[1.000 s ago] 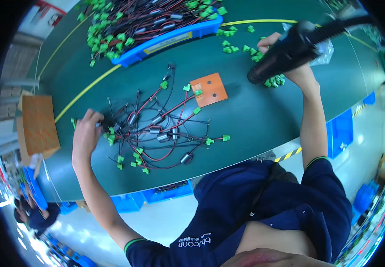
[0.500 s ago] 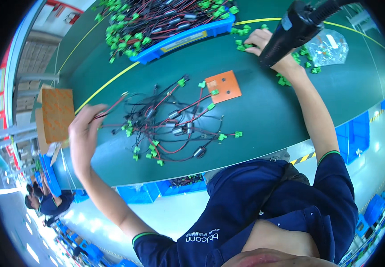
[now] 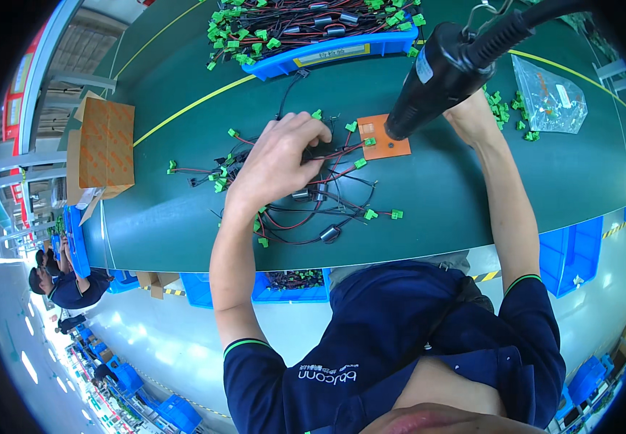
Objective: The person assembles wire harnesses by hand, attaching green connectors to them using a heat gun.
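Observation:
My left hand (image 3: 280, 155) is over a loose pile of thin red-and-black cables with green connectors. Its fingers are bent, with a cable (image 3: 338, 153) between thumb and forefinger. That cable runs right to a green connector (image 3: 369, 142) on the orange plate (image 3: 394, 147). My right hand (image 3: 470, 119) is near loose green connectors (image 3: 500, 110); its fingers are hidden behind a hanging black electric screwdriver (image 3: 432, 79), so I cannot see whether they hold anything. The screwdriver's lower end covers part of the orange plate. Cylindrical grey parts (image 3: 330, 233) sit along several cables.
A blue bin (image 3: 338, 58) full of similar cables stands at the far side. A clear plastic bag (image 3: 555, 101) lies at right, an open cardboard box (image 3: 107, 145) at left. Blue bins (image 3: 570, 257) sit below the table's near edge. Another person (image 3: 74, 286) works far left.
My left hand has moved right, from the cable pile's left side to over its middle. My right hand has come nearer, away from the far connectors. The whole view has shifted slightly.

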Available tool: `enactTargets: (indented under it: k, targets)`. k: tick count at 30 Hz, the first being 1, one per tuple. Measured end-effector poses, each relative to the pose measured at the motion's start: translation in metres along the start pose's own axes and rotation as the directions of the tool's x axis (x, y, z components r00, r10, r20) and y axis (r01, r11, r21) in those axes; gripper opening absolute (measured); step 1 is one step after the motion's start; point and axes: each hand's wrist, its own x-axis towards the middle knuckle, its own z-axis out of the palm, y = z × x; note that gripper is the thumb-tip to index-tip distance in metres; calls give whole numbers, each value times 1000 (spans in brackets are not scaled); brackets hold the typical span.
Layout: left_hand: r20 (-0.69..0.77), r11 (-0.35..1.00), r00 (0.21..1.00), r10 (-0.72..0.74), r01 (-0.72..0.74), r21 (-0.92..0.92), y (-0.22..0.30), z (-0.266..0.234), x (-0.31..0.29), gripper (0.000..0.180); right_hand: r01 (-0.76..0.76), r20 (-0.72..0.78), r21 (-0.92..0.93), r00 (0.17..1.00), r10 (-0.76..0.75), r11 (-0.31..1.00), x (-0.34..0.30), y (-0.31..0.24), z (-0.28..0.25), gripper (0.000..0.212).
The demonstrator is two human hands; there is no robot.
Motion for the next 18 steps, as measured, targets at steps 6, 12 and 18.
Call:
enactTargets:
  k: [6,12,18]
  targets:
    - [-15,972,996,84,-78,222,13,16,6,25,-73,140,-280,983,116,957,0,21,15,23]
    - [-55,986,988,141,-135,95,8,17,11,17,-26,264,-382,955,136,924,-11,24,32,19]
    - [-191,984,966,173,-179,-16,4,42,14,9,-188,374,-360,868,326,914,-15,-7,40,25]
